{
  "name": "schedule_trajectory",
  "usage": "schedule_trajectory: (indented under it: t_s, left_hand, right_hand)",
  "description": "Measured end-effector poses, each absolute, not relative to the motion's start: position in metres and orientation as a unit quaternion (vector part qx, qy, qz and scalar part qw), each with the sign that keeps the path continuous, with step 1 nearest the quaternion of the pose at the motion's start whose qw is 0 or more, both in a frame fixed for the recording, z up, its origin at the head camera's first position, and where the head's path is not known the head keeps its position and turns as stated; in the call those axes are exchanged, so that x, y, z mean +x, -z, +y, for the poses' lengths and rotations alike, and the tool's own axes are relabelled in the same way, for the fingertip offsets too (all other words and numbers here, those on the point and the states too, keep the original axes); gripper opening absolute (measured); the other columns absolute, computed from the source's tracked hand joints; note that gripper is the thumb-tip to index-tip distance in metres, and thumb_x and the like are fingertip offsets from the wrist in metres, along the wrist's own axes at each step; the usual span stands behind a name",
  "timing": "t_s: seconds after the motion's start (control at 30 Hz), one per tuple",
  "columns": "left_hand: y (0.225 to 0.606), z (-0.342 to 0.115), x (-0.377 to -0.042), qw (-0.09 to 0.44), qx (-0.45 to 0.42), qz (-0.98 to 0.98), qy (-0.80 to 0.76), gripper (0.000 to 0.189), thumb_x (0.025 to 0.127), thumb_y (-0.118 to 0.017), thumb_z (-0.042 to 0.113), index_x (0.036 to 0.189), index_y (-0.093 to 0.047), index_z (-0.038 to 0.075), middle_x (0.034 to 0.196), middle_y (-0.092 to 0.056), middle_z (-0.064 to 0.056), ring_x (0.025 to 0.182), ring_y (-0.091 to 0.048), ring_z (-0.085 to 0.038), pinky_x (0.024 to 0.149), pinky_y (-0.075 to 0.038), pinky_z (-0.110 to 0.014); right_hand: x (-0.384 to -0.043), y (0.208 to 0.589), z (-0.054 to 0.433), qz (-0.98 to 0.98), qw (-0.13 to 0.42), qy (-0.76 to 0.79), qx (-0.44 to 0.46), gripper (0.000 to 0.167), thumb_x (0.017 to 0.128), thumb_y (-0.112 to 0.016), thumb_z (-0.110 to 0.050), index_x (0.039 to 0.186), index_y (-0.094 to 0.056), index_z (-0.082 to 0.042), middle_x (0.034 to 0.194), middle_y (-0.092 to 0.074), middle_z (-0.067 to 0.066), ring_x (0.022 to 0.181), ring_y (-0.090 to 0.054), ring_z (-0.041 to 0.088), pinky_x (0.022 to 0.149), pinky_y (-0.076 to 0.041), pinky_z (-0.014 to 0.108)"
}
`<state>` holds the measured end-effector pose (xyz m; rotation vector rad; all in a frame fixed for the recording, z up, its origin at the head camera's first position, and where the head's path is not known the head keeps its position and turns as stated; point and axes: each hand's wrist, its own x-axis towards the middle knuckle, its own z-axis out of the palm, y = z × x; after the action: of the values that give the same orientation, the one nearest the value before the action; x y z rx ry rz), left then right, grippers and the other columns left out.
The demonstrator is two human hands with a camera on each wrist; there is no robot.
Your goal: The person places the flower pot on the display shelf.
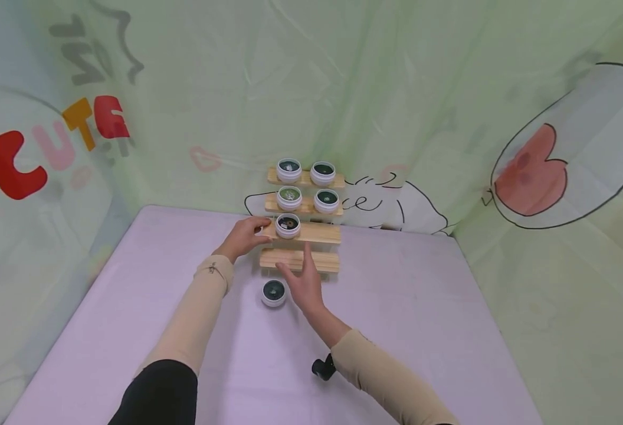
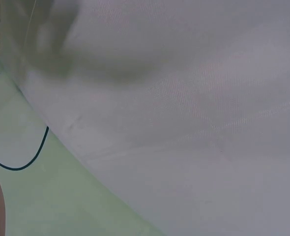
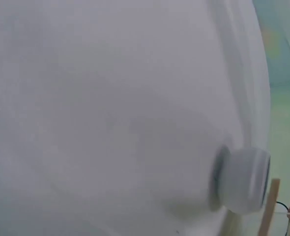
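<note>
A stepped wooden rack (image 1: pixel 319 232) bears several small round white jars with dark tops. Two jars stand on each of the two upper steps. One jar (image 1: pixel 288 225) is at the left of the third step. My left hand (image 1: pixel 242 237) grips the left end of that step, thumb and fingers at its edges, beside this jar. My right hand (image 1: pixel 306 286) is in front of the lowest step, index finger and thumb spread, holding nothing. Left of it, another white jar (image 1: pixel 274 293) stands on the table; its side shows in the right wrist view.
A pale lilac cloth covers the table (image 1: pixel 412 307). A small black object (image 1: pixel 322 369) is beside my right forearm, partly hidden by the sleeve. Behind the rack hangs a pale green printed curtain (image 1: pixel 301 88), which continues along both sides.
</note>
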<state>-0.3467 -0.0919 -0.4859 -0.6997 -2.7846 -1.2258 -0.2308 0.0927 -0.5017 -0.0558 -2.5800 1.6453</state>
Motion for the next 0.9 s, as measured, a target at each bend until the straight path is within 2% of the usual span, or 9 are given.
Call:
schedule_trajectory:
  t_s: [0.27, 0.43, 0.67, 0.9]
  left_hand:
    - [0.486, -0.092, -0.346, 0.005, -0.222, -0.894, 0.389, 0.054, 0.083, -0.078, 0.011, 0.129, -0.058, -0.009, 0.131, -0.058, -0.023, 0.12, -0.057, -0.035, 0.104, -0.05, -0.037]
    - [0.486, -0.092, -0.347, 0.007, -0.224, -0.89, 0.397, 0.054, 0.083, -0.078, 0.009, 0.129, -0.058, -0.009, 0.131, -0.058, -0.024, 0.121, -0.056, -0.035, 0.104, -0.049, -0.038]
    - [0.486, -0.092, -0.347, 0.014, -0.226, -0.886, 0.405, 0.053, 0.082, -0.078, 0.008, 0.127, -0.058, -0.01, 0.129, -0.059, -0.025, 0.12, -0.056, -0.036, 0.104, -0.049, -0.039]
    - [0.487, -0.091, -0.347, 0.016, -0.227, -0.888, 0.4, 0.053, 0.082, -0.079, 0.009, 0.127, -0.058, -0.011, 0.129, -0.059, -0.025, 0.12, -0.056, -0.036, 0.104, -0.05, -0.039]
  right_hand:
    - [-0.201, 0.53, 0.094, -0.839, 0.032, -0.543, 0.004, 0.096, 0.087, -0.073, -0.042, 0.156, -0.017, -0.007, 0.16, -0.022, 0.014, 0.145, -0.026, 0.03, 0.12, -0.026, 0.045]
    - [-0.188, 0.543, 0.094, -0.841, 0.042, -0.538, 0.025, 0.095, 0.087, -0.074, -0.038, 0.155, -0.019, -0.001, 0.159, -0.024, 0.017, 0.142, -0.03, 0.035, 0.118, -0.03, 0.047]
    - [-0.176, 0.557, 0.09, -0.851, 0.042, -0.523, 0.029, 0.092, 0.087, -0.074, -0.034, 0.152, -0.022, 0.005, 0.154, -0.03, 0.025, 0.14, -0.032, 0.039, 0.117, -0.03, 0.05]
    - [-0.172, 0.562, 0.086, -0.847, 0.035, -0.53, 0.015, 0.09, 0.087, -0.075, -0.032, 0.151, -0.025, 0.006, 0.153, -0.031, 0.025, 0.14, -0.032, 0.037, 0.118, -0.029, 0.048]
